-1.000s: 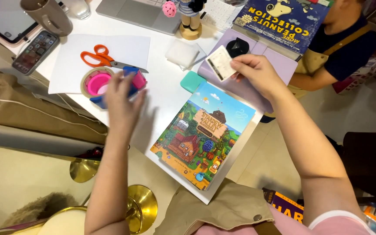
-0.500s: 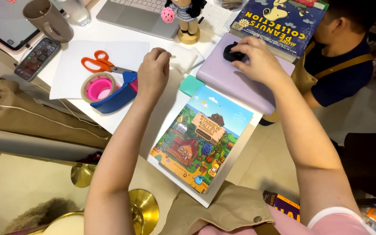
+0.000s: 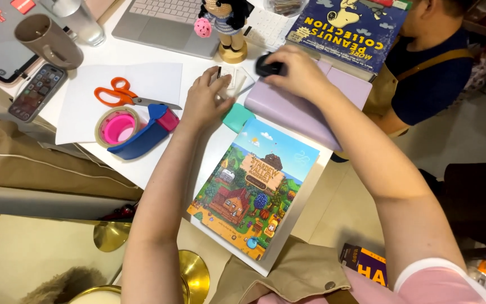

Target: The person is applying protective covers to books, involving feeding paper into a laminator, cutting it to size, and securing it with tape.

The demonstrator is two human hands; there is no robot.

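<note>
My left hand [image 3: 205, 100] rests on the white table [image 3: 142, 163], fingers pinching a small clear packet [image 3: 234, 83] just in front of a crochet doll [image 3: 229, 25]. My right hand [image 3: 298, 72] is closed over a small black object [image 3: 265, 66] at the near end of a lilac pouch [image 3: 293, 112]. Between my forearms lies a teal block [image 3: 236, 117]. Below it, a colourful illustrated book [image 3: 254, 191] hangs over the table edge.
Left of my hand lie a blue tape dispenser with a pink core [image 3: 136, 132] and orange scissors [image 3: 118, 93] on white paper [image 3: 80, 121]. A phone [image 3: 34, 93], mug [image 3: 49, 39], laptop [image 3: 164, 19] and blue book [image 3: 347, 25] line the back. Another person [image 3: 428, 73] sits right.
My left hand left the tape dispenser and moved right to the clear packet. My right hand no longer holds the white card and has settled on the black object.
</note>
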